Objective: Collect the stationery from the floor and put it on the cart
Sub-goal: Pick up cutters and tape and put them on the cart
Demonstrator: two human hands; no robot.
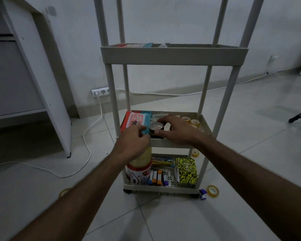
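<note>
A white three-tier cart (174,54) stands in front of me. My right hand (179,131) grips a black roll of tape (155,130) over the middle shelf (205,124). My left hand (134,143) pinches the corner of a red and blue box (135,119) lying on that shelf's left side. Small clear tape rolls (191,120) sit at the shelf's right. On the floor lie a yellow tape roll (212,190), a purple clip (203,193), another tape roll (64,191) at the left and one (195,153) behind the cart leg.
The bottom shelf holds a patterned notebook (187,171), pens (162,162), several markers (157,178) and a glue bottle (139,169). A white cable (87,145) runs from a wall socket (101,92) across the tiles. A white desk panel (42,75) stands at the left.
</note>
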